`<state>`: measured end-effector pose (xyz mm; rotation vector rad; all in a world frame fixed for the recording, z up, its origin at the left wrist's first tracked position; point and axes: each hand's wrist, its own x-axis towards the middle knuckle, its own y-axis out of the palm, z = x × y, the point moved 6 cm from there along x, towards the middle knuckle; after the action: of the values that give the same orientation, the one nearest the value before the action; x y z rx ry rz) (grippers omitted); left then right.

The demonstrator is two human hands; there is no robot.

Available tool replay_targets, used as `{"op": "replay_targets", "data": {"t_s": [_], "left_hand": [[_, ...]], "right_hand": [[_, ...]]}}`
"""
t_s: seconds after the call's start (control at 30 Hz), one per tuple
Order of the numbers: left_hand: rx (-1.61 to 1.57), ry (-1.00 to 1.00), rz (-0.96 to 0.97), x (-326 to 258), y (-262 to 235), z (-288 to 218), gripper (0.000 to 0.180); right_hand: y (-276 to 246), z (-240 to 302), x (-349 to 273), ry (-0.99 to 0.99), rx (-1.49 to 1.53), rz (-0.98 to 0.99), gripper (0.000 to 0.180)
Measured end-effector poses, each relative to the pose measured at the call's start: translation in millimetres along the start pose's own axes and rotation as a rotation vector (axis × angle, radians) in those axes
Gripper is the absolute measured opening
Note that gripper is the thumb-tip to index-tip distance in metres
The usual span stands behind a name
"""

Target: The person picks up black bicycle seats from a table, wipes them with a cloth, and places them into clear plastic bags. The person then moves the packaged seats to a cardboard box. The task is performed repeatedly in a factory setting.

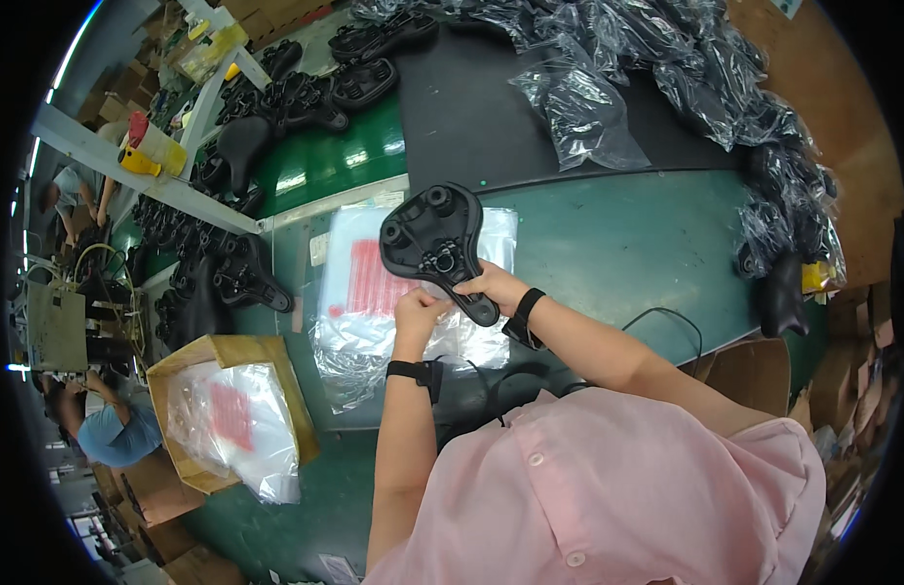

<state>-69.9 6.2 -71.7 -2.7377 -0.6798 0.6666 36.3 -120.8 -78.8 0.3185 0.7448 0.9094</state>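
A black bicycle saddle (434, 234) is held underside up, its narrow nose pointing toward me. My right hand (496, 288) is closed around the nose from the right side. Below it lies a stack of clear plastic bags (359, 336) with red print. My left hand (420, 314) is closed in a pinch over the stack, left of the saddle's nose. Pale plastic shows at its fingertips and looks like a bag's edge, partly hidden by the fingers and saddle. A black band circles each wrist.
An open cardboard box (301, 429) with more printed bags stands at the left. Bare saddles (242, 151) crowd the green surface beyond a metal frame (150, 175). Bagged saddles (700, 93) pile up on the far right. Co-workers (120, 429) are at the far left.
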Motion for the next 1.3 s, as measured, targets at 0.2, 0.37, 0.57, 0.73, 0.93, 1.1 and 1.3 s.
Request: {"op": "replay_targets", "data": {"t_s": [0.2,0.37,0.57,0.73,0.93,1.1,1.3], "left_hand": [[-1.128,0.028,-0.307,-34.2,-104.2,22.1,0.009],[-0.967,0.032,-0.348,-68.2,-135.2,3.6,0.022],[-0.516,-0.039,-0.320,-52.3,-91.1,1.6,0.013],[-0.888,0.057,-0.393,-35.2,-57.8,-3.7,0.010],[-0.946,0.005,-0.379,-46.6,-63.4,-15.2,0.017],[-0.154,0.425,-0.242,-90.9,-44.0,-120.6,0.012],[0.043,0.317,0.068,-118.8,17.7,-112.3,0.012]], "right_hand": [[-42.5,5.6,-8.1,-0.111,-0.222,-0.223,0.063],[-52.9,41.7,-39.9,-0.256,-0.501,-0.370,0.071],[14.0,99.3,-102.6,-0.677,-0.989,-0.328,0.060],[64.1,97.9,-119.1,-0.744,-1.269,-0.118,0.044],[34.6,50.7,-102.4,-0.471,-1.578,-0.085,0.045],[11.7,39.9,-94.9,-0.179,-1.507,-0.136,0.051],[-0.3,24.0,-91.4,0.080,-0.513,-0.090,0.076]]}}
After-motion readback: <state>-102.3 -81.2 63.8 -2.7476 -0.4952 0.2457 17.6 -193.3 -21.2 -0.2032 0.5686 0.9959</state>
